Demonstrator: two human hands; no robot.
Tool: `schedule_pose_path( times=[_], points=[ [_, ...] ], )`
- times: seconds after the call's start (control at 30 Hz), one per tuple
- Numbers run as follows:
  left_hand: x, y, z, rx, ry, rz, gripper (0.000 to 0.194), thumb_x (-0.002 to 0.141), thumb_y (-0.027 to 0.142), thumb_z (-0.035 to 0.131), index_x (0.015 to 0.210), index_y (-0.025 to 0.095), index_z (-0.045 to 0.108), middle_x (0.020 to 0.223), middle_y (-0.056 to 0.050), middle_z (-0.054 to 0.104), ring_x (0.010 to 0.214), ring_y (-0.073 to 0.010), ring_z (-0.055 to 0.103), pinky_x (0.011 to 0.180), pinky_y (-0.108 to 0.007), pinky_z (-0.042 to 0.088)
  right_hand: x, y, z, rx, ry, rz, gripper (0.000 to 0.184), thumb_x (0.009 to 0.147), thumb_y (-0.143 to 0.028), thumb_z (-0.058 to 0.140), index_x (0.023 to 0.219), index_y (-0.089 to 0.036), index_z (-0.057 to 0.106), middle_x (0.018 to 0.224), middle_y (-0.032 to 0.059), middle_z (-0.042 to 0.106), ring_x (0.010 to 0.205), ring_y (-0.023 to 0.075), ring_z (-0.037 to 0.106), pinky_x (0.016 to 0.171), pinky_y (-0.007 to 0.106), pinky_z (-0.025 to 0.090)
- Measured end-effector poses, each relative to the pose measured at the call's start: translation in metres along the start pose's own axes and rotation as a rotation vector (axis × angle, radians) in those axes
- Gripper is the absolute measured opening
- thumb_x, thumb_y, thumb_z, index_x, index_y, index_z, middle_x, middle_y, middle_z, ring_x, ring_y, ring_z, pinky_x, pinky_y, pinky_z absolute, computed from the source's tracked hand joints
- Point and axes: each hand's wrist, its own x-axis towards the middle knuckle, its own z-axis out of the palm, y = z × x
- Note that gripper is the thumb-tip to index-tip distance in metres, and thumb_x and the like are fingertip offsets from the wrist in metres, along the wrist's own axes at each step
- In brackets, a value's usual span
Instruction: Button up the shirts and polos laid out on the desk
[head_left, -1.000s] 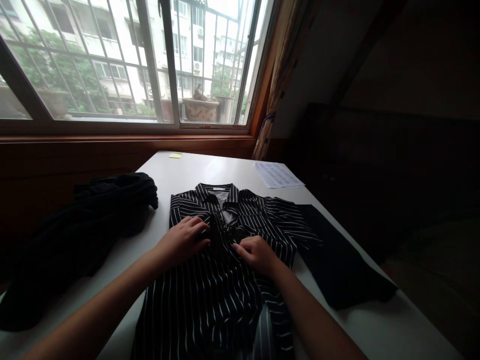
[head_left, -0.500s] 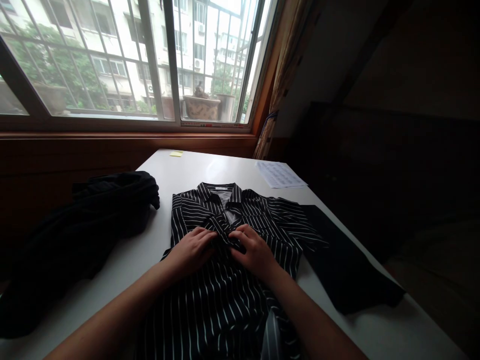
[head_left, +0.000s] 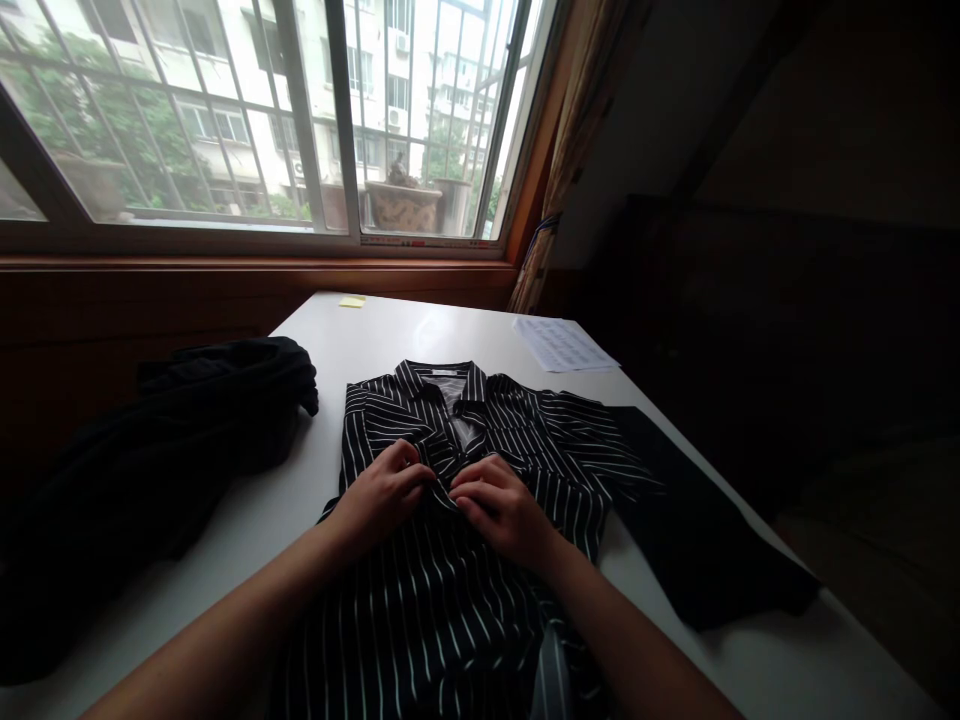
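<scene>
Striped shirt [head_left: 450, 590] lies on the desk [head_left: 405, 330] beneath both hands, its collar beyond them; the hands have drawn closer together than in the earliest frame; left hand [head_left: 386, 490] and right hand [head_left: 499, 505] bend their fingers, each pinching the front opening, forearms angled inward; dark bundle [head_left: 232, 410] sits left of them, dark cloth [head_left: 697, 530] right, partly under a sleeve; papers [head_left: 566, 345] lie farther off.

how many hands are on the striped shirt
2. The left hand and the right hand are close together on the front of the striped shirt, below its open neck, fingertips at the bunched middle. Neither hand is hidden, though some fingertips are hard to make out.
</scene>
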Motion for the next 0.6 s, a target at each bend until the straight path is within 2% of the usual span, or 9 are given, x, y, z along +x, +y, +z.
schedule_pose_path(
  times=[0.07, 0.13, 0.2, 0.3, 0.4, 0.47, 0.6],
  points=[
    [0.001, 0.0, 0.002, 0.001, -0.024, 0.019, 0.026, 0.086, 0.008, 0.058, 0.107, 0.024, 0.063, 0.106, -0.005, 0.05, 0.092, -0.0175, 0.056, 0.081, -0.032, 0.053, 0.002, 0.002, 0.003, -0.022, 0.033, 0.044, 0.026, 0.093, -0.019, 0.058, 0.118, -0.025, 0.064, 0.119, 0.0073, 0.063, 0.111, 0.0236, 0.054, 0.098, 0.044, 0.045],
    [0.002, 0.001, 0.002, -0.001, -0.041, 0.027, 0.024, 0.088, 0.008, 0.056, 0.105, 0.022, 0.064, 0.103, -0.005, 0.052, 0.09, -0.0172, 0.056, 0.08, -0.031, 0.053, 0.003, 0.006, 0.007, -0.042, -0.002, 0.081, 0.037, 0.09, -0.022, 0.063, 0.127, -0.025, 0.058, 0.123, 0.0078, 0.063, 0.112, 0.0251, 0.053, 0.099, 0.045, 0.045],
    [0.003, 0.004, 0.001, 0.004, -0.051, 0.022, 0.022, 0.089, 0.01, 0.056, 0.105, 0.022, 0.065, 0.101, -0.005, 0.055, 0.089, -0.0174, 0.056, 0.079, -0.03, 0.052, 0.002, 0.011, 0.012, -0.05, -0.067, 0.109, 0.041, 0.087, -0.025, 0.068, 0.127, -0.026, 0.059, 0.114, 0.0071, 0.066, 0.106, 0.0254, 0.055, 0.094, 0.045, 0.047],
    [0.002, 0.009, -0.003, 0.013, -0.066, 0.011, 0.021, 0.09, 0.014, 0.055, 0.105, 0.022, 0.067, 0.099, -0.005, 0.057, 0.09, -0.0186, 0.057, 0.079, -0.031, 0.051, 0.001, 0.016, 0.015, -0.02, -0.105, 0.153, 0.029, 0.087, -0.02, 0.068, 0.115, -0.025, 0.064, 0.101, 0.0049, 0.067, 0.098, 0.0233, 0.056, 0.09, 0.041, 0.049],
    [0.002, 0.013, -0.009, -0.008, -0.106, -0.018, 0.019, 0.092, 0.022, 0.055, 0.104, 0.023, 0.07, 0.095, -0.005, 0.059, 0.09, -0.0194, 0.058, 0.079, -0.032, 0.05, 0.0, 0.018, 0.014, 0.082, -0.057, 0.209, 0.019, 0.088, -0.016, 0.065, 0.105, -0.024, 0.067, 0.096, 0.0029, 0.065, 0.095, 0.0196, 0.06, 0.088, 0.036, 0.049],
    [0.002, 0.015, -0.011, -0.041, -0.117, -0.049, 0.02, 0.094, 0.029, 0.055, 0.104, 0.024, 0.071, 0.093, -0.004, 0.06, 0.087, -0.0184, 0.059, 0.076, -0.031, 0.05, -0.001, 0.019, 0.014, 0.153, 0.003, 0.249, 0.019, 0.087, -0.015, 0.066, 0.104, -0.024, 0.065, 0.096, 0.0016, 0.065, 0.092, 0.0177, 0.062, 0.086, 0.033, 0.05],
    [0.003, 0.019, -0.007, -0.106, -0.034, -0.079, 0.022, 0.092, 0.038, 0.06, 0.106, 0.025, 0.071, 0.097, -0.006, 0.059, 0.089, -0.0191, 0.058, 0.077, -0.032, 0.05, -0.003, 0.019, 0.015, 0.225, 0.09, 0.299, 0.027, 0.085, -0.015, 0.068, 0.109, -0.025, 0.059, 0.096, 0.0, 0.065, 0.088, 0.0163, 0.064, 0.081, 0.031, 0.051]
  ],
)
